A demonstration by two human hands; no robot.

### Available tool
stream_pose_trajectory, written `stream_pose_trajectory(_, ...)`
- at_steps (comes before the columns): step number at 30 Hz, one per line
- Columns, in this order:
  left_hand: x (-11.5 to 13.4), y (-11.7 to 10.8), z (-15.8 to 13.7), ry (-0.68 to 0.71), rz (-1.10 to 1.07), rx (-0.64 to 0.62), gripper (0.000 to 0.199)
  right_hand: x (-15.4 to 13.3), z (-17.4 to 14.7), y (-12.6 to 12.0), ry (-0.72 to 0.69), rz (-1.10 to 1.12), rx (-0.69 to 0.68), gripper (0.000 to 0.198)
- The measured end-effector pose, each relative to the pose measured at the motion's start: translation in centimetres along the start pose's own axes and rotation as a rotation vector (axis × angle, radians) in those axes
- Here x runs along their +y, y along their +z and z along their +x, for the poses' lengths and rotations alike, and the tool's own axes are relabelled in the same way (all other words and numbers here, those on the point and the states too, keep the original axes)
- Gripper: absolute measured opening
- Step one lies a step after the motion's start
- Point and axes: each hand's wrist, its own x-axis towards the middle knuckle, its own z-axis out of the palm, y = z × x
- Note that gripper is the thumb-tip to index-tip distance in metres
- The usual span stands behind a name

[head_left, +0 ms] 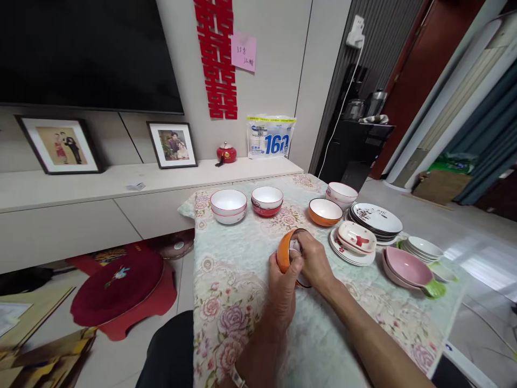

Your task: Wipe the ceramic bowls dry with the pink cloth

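From here I see the orange bowl (285,252) tilted between two hands: the left hand (284,277) is closed around its outer wall; the right hand (315,257) curls inside, gripping what, I can't tell.

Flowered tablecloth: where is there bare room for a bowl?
A broad bare patch of tablecloth lies left of the left hand, in front of the white bowls. A smaller one separates the red bowl from the standing orange bowl. Right of the right hand, plates and a pink dish crowd together.
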Motion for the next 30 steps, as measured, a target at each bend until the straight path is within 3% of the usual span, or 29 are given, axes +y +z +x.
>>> stream_pose_trajectory(2,-0.1,-0.4,0.4,0.013,-0.002,0.046,0.066,-0.4,0.9,0.2,0.005,0.115,-0.152,0.014)
stream_pose_trajectory(4,0.1,-0.7,0.9,0.018,-0.021,0.07,0.066,-0.7,1.6,-0.3,-0.005,0.188,-0.399,0.014)
stream_pose_trajectory(6,0.4,-1.0,1.3,0.026,-0.037,0.075,0.066,-1.0,2.2,-0.9,-0.018,0.177,-0.612,0.014)
stream_pose_trajectory(8,0.5,-1.2,1.6,0.045,-0.039,0.091,0.068,-1.1,2.8,-1.4,-0.032,0.111,-0.718,0.013)
stream_pose_trajectory(11,0.7,-1.5,1.8,0.065,-0.031,0.115,0.071,-1.7,3.5,-1.3,-0.026,-0.036,-0.744,0.015)
stream_pose_trajectory(15,0.9,-2.1,2.0,0.108,-0.017,0.126,0.073,-3.2,3.5,0.4,0.033,-0.26,-0.617,0.013)
stream_pose_trajectory(18,1.0,-2.9,2.2,0.133,0.026,0.125,0.071,-4.0,3.2,1.2,0.02,-0.299,-0.604,0.014)
stream_pose_trajectory(22,1.2,-3.7,2.5,0.152,0.058,0.14,0.069,-3.4,3.2,0.1,-0.065,-0.151,-0.718,0.012)
stream_pose_trajectory(27,2.0,-3.5,2.4,0.099,-0.008,0.02,0.058,-1.7,3.1,-1.8,-0.142,0.46,-0.843,0.037)
stream_pose_trajectory(30,2.3,-3.1,2.3,0.075,-0.013,0.022,0.055,-1.5,2.4,-1.5,-0.217,0.369,-0.835,0.056)
